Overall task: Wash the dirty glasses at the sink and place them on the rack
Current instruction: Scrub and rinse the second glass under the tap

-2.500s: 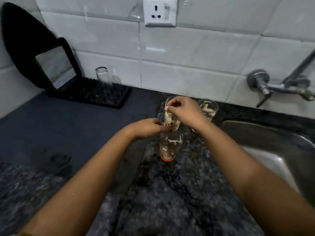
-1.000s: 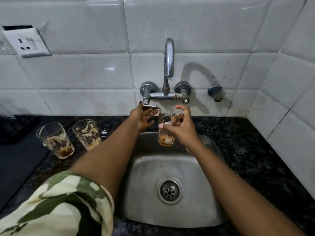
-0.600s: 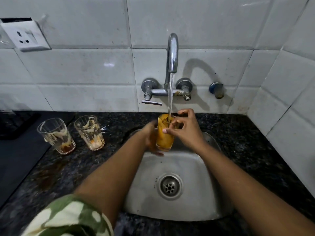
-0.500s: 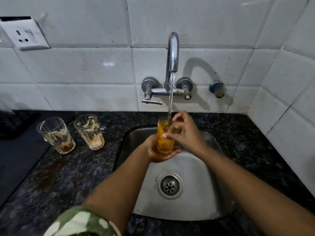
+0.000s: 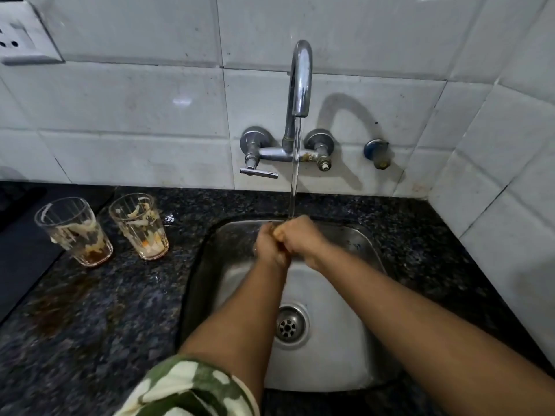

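I see both hands over the steel sink basin (image 5: 345, 340), w/ water from the curved chrome wall tap (image 5: 300, 79) falling on them. Left hand (image 5: 268, 247) and right hand (image 5: 300, 240) are curled tight against each other; glass between them is hidden, so can't tell what they pinch. Two dirty ribbed clear glasses (image 5: 73, 231) (image 5: 139, 226) stand upright at 9 o'clock of the sink on the black speckled granite surface (image 5: 120, 310), just beside each other.

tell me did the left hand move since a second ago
Yes. The left hand left the tap lever on the wall and dropped under the water stream, meeting the right hand over the sink.
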